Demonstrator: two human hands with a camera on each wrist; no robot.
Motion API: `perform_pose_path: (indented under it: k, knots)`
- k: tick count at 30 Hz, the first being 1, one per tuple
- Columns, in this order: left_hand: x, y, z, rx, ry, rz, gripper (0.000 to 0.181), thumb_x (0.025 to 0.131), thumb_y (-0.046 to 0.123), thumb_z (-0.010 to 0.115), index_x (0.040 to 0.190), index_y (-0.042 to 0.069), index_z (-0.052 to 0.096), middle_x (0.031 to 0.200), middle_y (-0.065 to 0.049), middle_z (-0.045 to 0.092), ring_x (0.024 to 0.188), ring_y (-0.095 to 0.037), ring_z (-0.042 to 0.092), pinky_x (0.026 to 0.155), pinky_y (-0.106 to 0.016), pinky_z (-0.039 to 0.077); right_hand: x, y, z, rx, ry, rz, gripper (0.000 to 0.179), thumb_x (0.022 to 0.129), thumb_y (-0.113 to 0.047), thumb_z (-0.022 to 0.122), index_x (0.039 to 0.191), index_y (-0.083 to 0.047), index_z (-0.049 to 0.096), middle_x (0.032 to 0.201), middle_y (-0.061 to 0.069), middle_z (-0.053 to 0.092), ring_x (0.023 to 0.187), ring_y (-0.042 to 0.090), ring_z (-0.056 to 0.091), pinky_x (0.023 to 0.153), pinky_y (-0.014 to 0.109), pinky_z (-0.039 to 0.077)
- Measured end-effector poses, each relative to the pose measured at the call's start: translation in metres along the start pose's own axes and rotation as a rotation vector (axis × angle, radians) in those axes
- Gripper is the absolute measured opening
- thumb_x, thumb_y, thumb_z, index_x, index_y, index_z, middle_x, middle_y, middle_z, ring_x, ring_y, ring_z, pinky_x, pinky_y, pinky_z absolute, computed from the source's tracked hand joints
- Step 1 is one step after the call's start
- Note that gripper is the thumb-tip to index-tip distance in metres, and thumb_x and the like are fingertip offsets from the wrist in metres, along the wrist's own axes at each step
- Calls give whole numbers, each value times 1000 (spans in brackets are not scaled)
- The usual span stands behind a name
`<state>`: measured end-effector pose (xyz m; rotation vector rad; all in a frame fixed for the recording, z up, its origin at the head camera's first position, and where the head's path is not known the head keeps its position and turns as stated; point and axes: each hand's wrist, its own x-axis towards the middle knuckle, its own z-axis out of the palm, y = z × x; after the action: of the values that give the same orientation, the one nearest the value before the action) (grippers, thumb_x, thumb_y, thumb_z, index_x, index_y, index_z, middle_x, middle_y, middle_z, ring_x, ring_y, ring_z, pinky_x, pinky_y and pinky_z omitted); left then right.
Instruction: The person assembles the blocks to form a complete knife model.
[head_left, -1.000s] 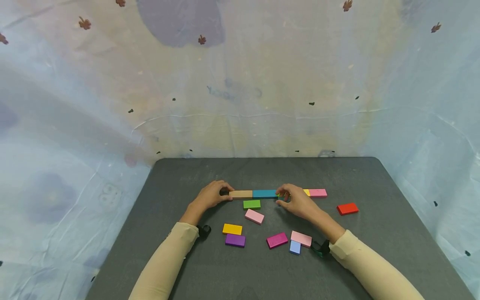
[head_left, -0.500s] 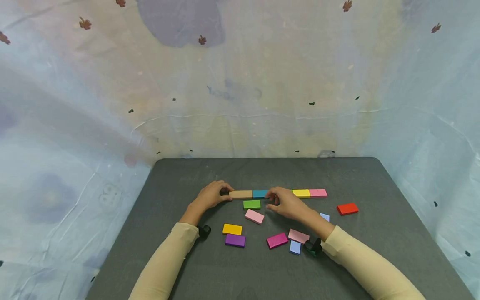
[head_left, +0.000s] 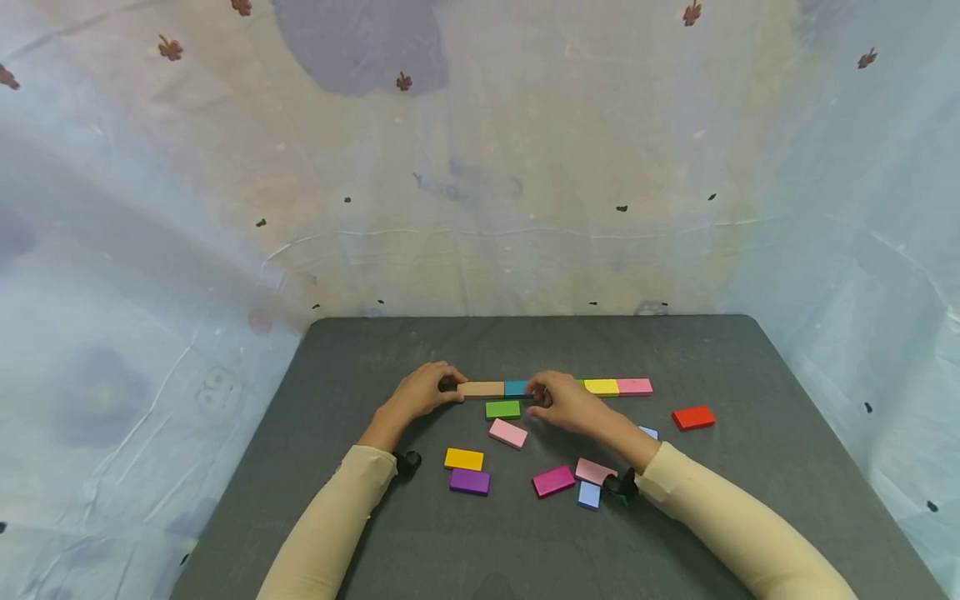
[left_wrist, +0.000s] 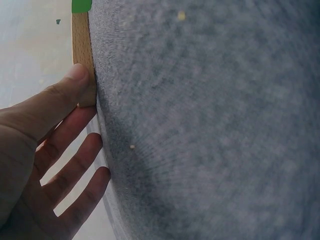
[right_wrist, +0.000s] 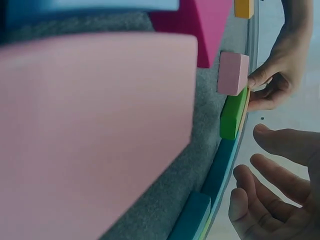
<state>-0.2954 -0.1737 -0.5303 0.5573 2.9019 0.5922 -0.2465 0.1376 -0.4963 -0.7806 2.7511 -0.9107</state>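
Note:
A straight row of wooden blocks runs across the table: a tan block [head_left: 482, 390], a blue block [head_left: 516, 389], a partly hidden green one, a yellow block [head_left: 602, 387] and a pink block [head_left: 635, 387]. My left hand [head_left: 423, 390] pinches the tan block's left end between thumb and index finger; the other fingers are spread in the left wrist view. Over the blue part of the row hovers my right hand [head_left: 566, 402], fingers loosely bent and holding nothing. In the right wrist view, a separate teal block [right_wrist: 192, 217] lies before the row.
Nearer lie a green block [head_left: 502, 410], a light pink block [head_left: 508, 433], an orange block [head_left: 463, 459], a purple block [head_left: 469, 482], a magenta block [head_left: 553, 482] and a small blue block [head_left: 588, 495]. A red block [head_left: 693, 417] lies right. My right forearm partly covers a light blue block [head_left: 648, 432].
My right hand has moved left along the row, uncovering the yellow block and part of a light blue one. The pink block beside its wrist strap has shifted slightly left. My left hand stays put.

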Motion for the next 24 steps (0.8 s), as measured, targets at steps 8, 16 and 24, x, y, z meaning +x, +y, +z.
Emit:
perform_pose_path:
  k: [8,16,24]
  knots:
    - [1,-2,1,1,-2,-5,32,96,37,83,125,25,79,118,3,72,114,-20,66,105,-51,54,9,-1,9,-36,-22,0,30,94,-12,85,120,-2,73,100,9,70,86,18,64,77,36,56]
    - [0,-1,1,-6,4,-7,32,95,37,84,125,25,79,118,4,72,114,-20,67,104,-51,54,14,-4,16,-62,-29,-25,31,93,-12,87,117,-1,73,98,9,70,86,16,62,77,36,57]
    - [0,-1,0,-5,0,-8,33,96,37,83,126,24,79,121,2,72,116,-21,66,106,-51,53,17,-5,18,-71,-35,-22,31,92,-12,87,117,0,72,94,7,68,82,14,60,74,35,55]
